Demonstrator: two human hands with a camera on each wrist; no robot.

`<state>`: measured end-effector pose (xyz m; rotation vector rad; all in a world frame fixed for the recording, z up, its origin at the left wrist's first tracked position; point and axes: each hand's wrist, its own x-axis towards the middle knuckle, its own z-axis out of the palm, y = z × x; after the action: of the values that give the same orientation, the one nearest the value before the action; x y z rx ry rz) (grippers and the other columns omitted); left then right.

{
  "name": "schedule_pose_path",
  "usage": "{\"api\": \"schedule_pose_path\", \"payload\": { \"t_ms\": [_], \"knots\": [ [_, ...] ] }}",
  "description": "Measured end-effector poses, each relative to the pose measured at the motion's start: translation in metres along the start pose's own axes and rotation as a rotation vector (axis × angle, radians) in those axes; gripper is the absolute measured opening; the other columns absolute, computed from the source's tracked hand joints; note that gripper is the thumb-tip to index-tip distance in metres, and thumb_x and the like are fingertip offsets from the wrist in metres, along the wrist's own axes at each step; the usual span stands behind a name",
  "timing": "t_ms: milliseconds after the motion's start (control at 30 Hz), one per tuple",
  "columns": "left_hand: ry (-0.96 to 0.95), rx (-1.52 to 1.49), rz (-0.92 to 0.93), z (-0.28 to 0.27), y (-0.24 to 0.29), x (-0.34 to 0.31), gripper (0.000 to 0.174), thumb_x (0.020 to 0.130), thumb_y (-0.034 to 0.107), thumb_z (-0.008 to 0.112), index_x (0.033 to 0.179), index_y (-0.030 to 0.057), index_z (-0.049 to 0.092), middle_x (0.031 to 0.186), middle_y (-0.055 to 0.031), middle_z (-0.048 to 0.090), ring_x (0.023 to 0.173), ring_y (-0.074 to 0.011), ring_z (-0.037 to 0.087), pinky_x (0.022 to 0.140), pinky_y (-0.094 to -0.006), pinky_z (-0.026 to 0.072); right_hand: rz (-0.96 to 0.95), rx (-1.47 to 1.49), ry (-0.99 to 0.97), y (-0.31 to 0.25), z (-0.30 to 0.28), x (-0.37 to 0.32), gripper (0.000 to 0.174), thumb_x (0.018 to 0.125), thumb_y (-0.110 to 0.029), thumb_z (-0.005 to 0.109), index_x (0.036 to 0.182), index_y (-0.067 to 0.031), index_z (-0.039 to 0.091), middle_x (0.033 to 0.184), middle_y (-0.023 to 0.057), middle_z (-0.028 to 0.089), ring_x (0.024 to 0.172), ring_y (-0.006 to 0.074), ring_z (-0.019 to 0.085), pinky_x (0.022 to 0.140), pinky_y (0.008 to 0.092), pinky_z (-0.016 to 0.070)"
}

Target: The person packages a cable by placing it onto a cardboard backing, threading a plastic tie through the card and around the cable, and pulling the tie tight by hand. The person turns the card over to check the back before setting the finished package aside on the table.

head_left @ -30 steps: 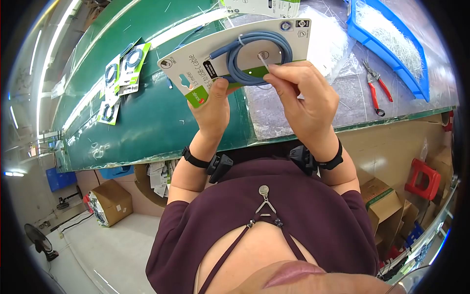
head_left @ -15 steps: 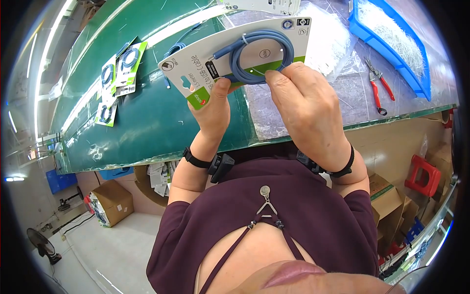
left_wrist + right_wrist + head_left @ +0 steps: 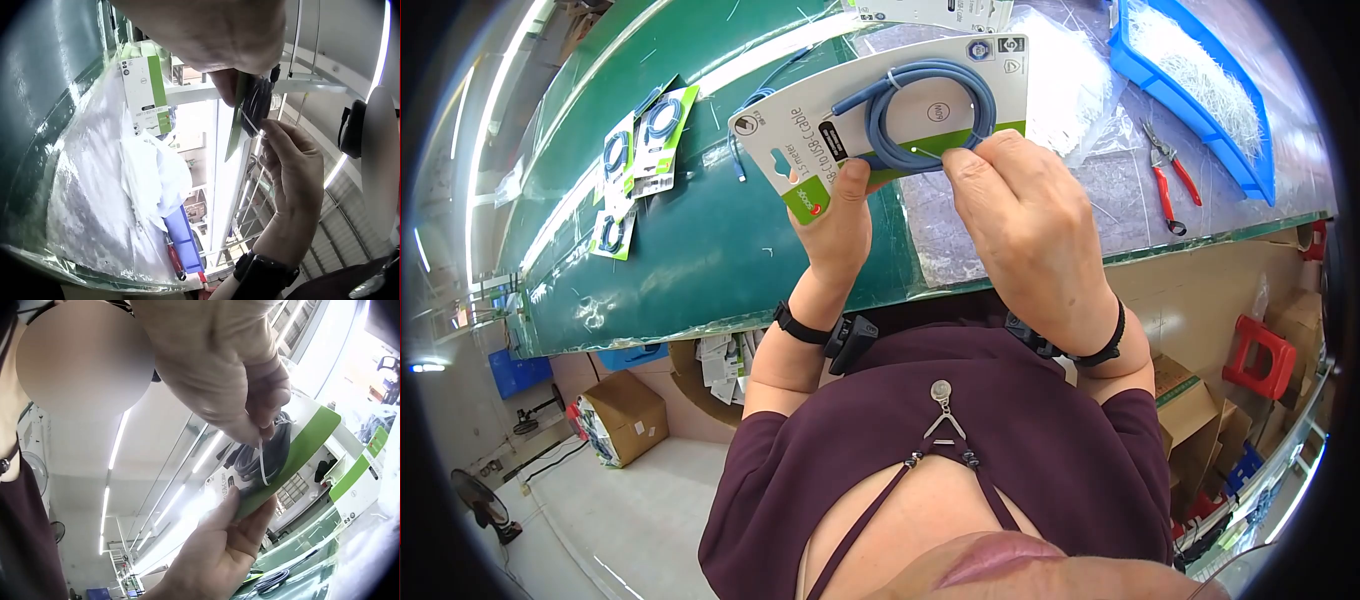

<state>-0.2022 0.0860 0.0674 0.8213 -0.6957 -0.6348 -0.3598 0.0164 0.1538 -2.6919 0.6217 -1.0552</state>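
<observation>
A white and green cable card (image 3: 855,125) is held up over the table, carrying a coiled blue USB cable (image 3: 880,120). My left hand (image 3: 837,222) grips the card's lower left part, thumb on the front over the coil's edge. At the coil's lower right, my right hand (image 3: 1035,230) pinches a thin white tie (image 3: 262,461) between thumb and index finger; the tie loops round the coil in the right wrist view. Another white tie (image 3: 892,80) crosses the coil's upper left. The left wrist view shows the card (image 3: 235,119) edge-on, with the right hand (image 3: 290,169) beside it.
Several carded cables (image 3: 635,150) lie on the green table (image 3: 730,250) at left. A loose blue cable (image 3: 750,100) lies behind the card. Red-handled cutters (image 3: 1170,180) lie at right beside a blue tray (image 3: 1200,110) of white ties. Another card (image 3: 935,12) lies at the back.
My right hand has turned over so its back faces up, and the white tie end it pinches has gone down and right. My left hand keeps its hold on the card.
</observation>
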Motion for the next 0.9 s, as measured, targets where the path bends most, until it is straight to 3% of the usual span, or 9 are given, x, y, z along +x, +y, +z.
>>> {"api": "schedule_pose_path", "payload": {
  "t_ms": [333,633,767,900],
  "knots": [
    [-0.007,-0.073,-0.099,0.0023,-0.0003,-0.0004,0.041,0.091,0.007,0.059,0.128,0.0022,0.041,0.114,-0.0101,0.058,0.102,-0.0204,0.061,0.082,-0.0387,0.0572,0.008,-0.047,-0.102,-0.0011,-0.0033,0.0046,0.021,0.071,0.003,0.063,0.092,0.0022,0.060,0.081,0.0110,0.054,0.075,0.0274,0.058,0.066,0.0357,0.0482],
    [0.008,0.024,-0.038,-0.0007,-0.0002,-0.0014,0.037,0.089,0.010,0.063,0.122,0.0017,0.048,0.109,-0.0073,0.060,0.095,-0.0159,0.061,0.079,-0.0321,0.0555,-0.035,-0.087,-0.128,0.0039,-0.0009,0.0052,0.012,0.068,-0.002,0.059,0.079,0.0001,0.055,0.080,0.0109,0.052,0.074,0.0247,0.058,0.066,0.0325,0.0486],
    [0.019,0.090,-0.013,-0.0017,0.0019,-0.0023,0.034,0.088,0.010,0.065,0.119,0.0013,0.053,0.105,-0.0054,0.062,0.092,-0.0127,0.059,0.077,-0.0282,0.0532,-0.010,-0.015,-0.159,0.0031,-0.0017,0.0084,0.016,0.072,0.003,0.061,0.088,0.0016,0.059,0.080,0.0114,0.054,0.074,0.0285,0.058,0.065,0.0364,0.0476],
    [0.007,0.133,0.031,-0.0023,0.0042,-0.0032,0.033,0.088,0.010,0.066,0.117,0.0006,0.054,0.103,-0.0044,0.062,0.091,-0.0110,0.058,0.077,-0.0259,0.0506,-0.010,-0.034,-0.150,0.0029,0.0017,0.0074,0.016,0.072,0.003,0.062,0.088,0.0014,0.059,0.079,0.0114,0.054,0.074,0.0285,0.057,0.065,0.0369,0.0473]
  ]
}}
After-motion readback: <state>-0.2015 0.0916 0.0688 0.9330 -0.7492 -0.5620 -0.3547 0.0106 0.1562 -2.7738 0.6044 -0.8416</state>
